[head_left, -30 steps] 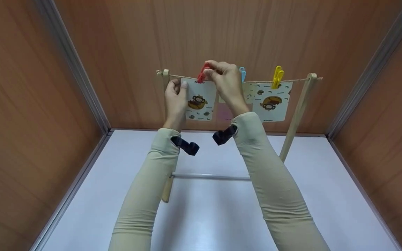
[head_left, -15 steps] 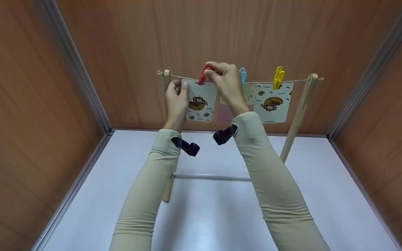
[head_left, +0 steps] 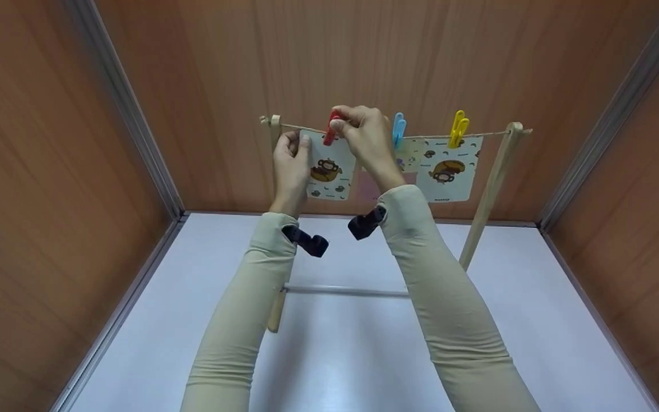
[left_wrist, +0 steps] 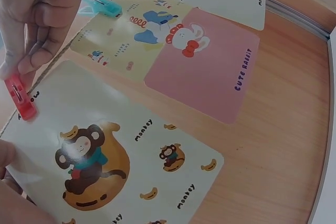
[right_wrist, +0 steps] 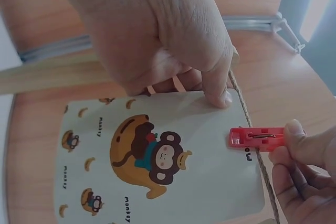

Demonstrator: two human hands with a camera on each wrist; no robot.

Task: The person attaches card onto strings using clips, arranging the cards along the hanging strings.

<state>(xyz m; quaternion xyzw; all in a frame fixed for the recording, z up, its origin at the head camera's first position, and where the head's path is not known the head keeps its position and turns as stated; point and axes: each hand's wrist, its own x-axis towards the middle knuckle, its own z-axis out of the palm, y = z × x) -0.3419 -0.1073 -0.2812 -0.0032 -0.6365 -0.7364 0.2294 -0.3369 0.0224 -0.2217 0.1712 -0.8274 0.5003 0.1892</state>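
Note:
A white card (right_wrist: pixel 157 145) with monkey prints hangs at the left part of a twine line (right_wrist: pixel 266 178). My left hand (head_left: pixel 291 169) pinches its side edge near the top, thumb on the printed face. Close by, my right hand (head_left: pixel 372 137) pinches the handles of a red clothespin (right_wrist: pixel 257 138) between thumb and fingers. The clothespin's nose lies over the card's top edge and crosses the twine, covering part of the printed word there. In the left wrist view, the pin (left_wrist: pixel 21 97) stands tilted over that edge.
Right of my hands, a blue clothespin (head_left: pixel 399 130) holds a yellow and pink rabbit card (left_wrist: pixel 205 72). A yellow clothespin (head_left: pixel 457 129) holds another monkey card (head_left: pixel 449 171). Wooden posts (head_left: pixel 487 200) carry the twine, with a pale crossbar (head_left: pixel 346 290) low between them. Wood-grain panels surround the white surface.
My right hand has shifted slightly left and down with the red clothespin, which now reaches lower over the card and stands more upright. My left hand keeps its grip on the card.

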